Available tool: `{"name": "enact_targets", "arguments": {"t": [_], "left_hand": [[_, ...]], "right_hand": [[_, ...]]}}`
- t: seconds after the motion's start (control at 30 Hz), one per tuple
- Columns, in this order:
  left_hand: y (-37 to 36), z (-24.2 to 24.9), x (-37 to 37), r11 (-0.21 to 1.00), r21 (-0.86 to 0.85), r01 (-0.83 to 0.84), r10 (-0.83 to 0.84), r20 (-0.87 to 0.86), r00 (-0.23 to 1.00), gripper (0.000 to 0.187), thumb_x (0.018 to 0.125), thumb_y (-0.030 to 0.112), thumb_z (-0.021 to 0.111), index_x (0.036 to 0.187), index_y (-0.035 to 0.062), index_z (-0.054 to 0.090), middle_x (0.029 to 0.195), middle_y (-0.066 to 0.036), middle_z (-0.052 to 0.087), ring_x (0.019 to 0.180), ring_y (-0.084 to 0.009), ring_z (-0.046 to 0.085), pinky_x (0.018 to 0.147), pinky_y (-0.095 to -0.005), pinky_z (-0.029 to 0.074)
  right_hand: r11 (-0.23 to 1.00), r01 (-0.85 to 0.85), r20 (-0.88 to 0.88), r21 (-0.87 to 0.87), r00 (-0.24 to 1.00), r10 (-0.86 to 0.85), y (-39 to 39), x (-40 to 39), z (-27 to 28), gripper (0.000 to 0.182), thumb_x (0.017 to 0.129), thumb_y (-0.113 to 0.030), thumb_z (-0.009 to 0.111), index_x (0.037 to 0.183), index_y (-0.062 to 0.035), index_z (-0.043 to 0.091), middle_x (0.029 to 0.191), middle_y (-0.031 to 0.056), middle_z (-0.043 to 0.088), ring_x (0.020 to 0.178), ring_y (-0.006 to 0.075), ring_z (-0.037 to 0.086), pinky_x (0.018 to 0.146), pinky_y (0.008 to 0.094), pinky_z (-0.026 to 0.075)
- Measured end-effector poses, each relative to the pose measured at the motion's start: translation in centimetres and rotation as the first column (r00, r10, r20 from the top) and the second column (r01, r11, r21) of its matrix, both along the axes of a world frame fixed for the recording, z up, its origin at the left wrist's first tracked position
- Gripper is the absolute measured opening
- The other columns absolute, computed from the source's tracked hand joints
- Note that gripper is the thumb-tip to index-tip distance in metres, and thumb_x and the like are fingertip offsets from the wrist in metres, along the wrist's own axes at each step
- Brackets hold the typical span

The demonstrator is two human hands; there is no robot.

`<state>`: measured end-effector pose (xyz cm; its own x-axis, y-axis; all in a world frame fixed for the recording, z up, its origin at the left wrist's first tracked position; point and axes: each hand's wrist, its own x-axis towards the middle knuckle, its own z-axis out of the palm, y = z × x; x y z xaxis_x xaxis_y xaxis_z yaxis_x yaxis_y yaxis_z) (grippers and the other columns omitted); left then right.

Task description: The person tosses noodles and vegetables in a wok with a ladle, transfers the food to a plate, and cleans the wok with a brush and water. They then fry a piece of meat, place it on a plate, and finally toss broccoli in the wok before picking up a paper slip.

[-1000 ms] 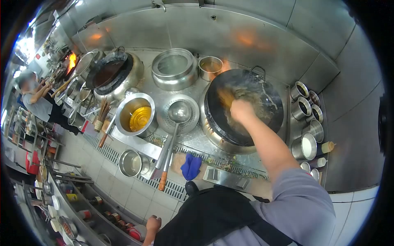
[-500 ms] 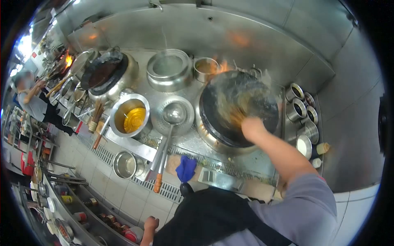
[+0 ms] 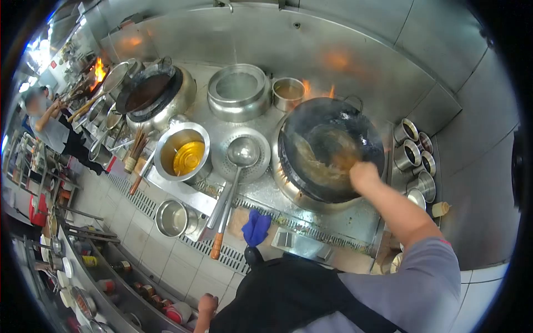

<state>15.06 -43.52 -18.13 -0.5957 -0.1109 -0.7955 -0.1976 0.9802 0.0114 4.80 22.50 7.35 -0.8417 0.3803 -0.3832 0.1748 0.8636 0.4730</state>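
My right hand (image 3: 365, 176) is closed round a blurred brown brush (image 3: 346, 159) at the lower right inside of a large black wok (image 3: 355, 119). Murky liquid swirls in the wok, and flames (image 3: 306, 89) show behind its rim. Low beside my body hangs my left hand (image 3: 208, 303), fingers curled; nothing can be made out in it. Left of the wok a ladle (image 3: 243, 152) rests on a perforated strainer (image 3: 262, 173). A steel pot (image 3: 202, 131) of yellow oil stands further left.
A blue cloth (image 3: 256, 228) lies at the stove's front edge. Metal containers (image 3: 408, 154) line the right side. A second wok (image 3: 147, 94) sits at the back left. Another person (image 3: 53, 127) stands far left. Shelves with bottles and bowls are at lower left.
The view has shifted slightly. My right hand and the brush have moved right and down in the wok, and the liquid has spread into a different swirl. My left hand stays low.
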Motion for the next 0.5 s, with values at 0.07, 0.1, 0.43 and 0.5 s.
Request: {"name": "enact_targets", "arguments": {"t": [0.07,0.1,0.43,0.5], "left_hand": [[1.0,-0.1,0.2,0.999,0.029,-0.015,0.016,-0.040,0.999,0.039,0.078,0.032,0.054,0.097,-0.0021,0.062,0.102,-0.025,0.063,0.099,-0.0380,0.060,0.086,-0.0439,0.048],[1.4,1.0,0.3,1.000,0.000,-0.001,0.001,-0.003,1.000,0.040,0.079,0.032,0.054,0.097,-0.0026,0.062,0.102,-0.025,0.063,0.099,-0.0380,0.060,0.087,-0.0436,0.048],[-2.8,-7.5,-1.8,0.922,0.106,0.373,-0.366,-0.084,0.927,0.042,0.080,0.031,0.052,0.101,-0.0044,0.061,0.105,-0.024,0.062,0.103,-0.0366,0.058,0.089,-0.0436,0.046],[2.2,0.4,-3.1,0.977,0.071,0.201,-0.198,-0.054,0.979,0.041,0.080,0.030,0.052,0.101,-0.0046,0.061,0.105,-0.024,0.062,0.102,-0.0364,0.059,0.089,-0.0434,0.046]], "right_hand": [[0.990,0.143,-0.321,-0.005,0.937,-0.137,6.6,-2.9,-3.1,0.023,0.085,-0.020,0.051,0.091,-0.0043,0.066,0.081,0.0160,0.067,0.077,0.0303,0.067,0.064,0.0408,0.053],[0.982,0.152,-0.360,-0.114,0.915,-0.183,7.4,-4.4,-2.1,0.025,0.086,-0.022,0.049,0.095,-0.0050,0.065,0.082,0.0170,0.067,0.081,0.0330,0.066,0.069,0.0420,0.052],[0.982,-0.044,-0.022,-0.182,0.999,0.041,-7.9,2.8,3.5,0.022,0.081,-0.010,0.050,0.092,-0.0002,0.068,0.087,0.0162,0.068,0.078,0.0306,0.068,0.069,0.0409,0.054],[1.000,0.006,0.374,-0.022,0.927,0.002,-5.0,3.6,5.2,0.025,0.082,-0.011,0.055,0.100,-0.0010,0.068,0.095,0.0112,0.069,0.083,0.0266,0.068,0.061,0.0445,0.056]]}}
